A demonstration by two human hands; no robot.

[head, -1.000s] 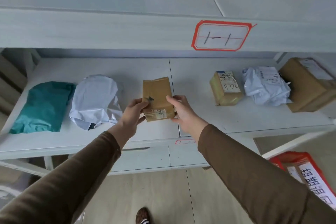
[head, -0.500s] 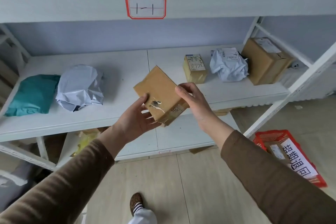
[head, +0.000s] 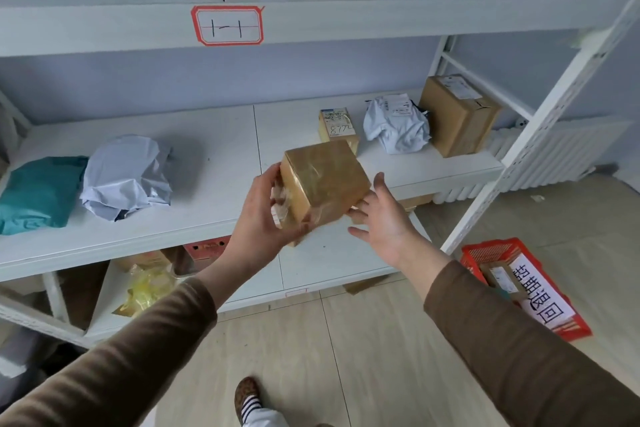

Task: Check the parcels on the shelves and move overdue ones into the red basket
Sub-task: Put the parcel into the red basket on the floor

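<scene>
White shelf unit (head: 214, 218) fills the view, middle board carrying most parcels; red-framed label (head: 227, 25) reading "1-1" on the front edge of the board above. Vs half a second ago: box (head: 323, 184) has been turned, the face with the torn spot and sticker no longer up, a plain taped face now toward the camera; view shifted so the label sits lower and more central, and the red basket (head: 491, 250) shows more fully at the lower right.

Box is held in the air in front of the middle board's front edge, off the shelf, tilted, one corner up. Brown cardboard wrapped in glossy clear tape, crinkled tape and a bit of white label on its left side.

Left hand (head: 263, 215) grips the box from the left and below, thumb on the near face, fingers wrapped behind. Right hand (head: 384, 218) is spread, palm up, fingers straight, fingertips touching the box's lower right edge, not curled round it.

On the middle board: teal bag (head: 38, 194) at the left end, white bag (head: 128, 177) beside it, small box (head: 337, 126) with handwritten digits toward the back, crumpled white bag (head: 398, 128) next to that, large brown box (head: 457, 114) at the right end.

Basket sits on the floor right of the shelf post, white sign with Chinese characters across it, a parcel (head: 502, 277) inside.
</scene>
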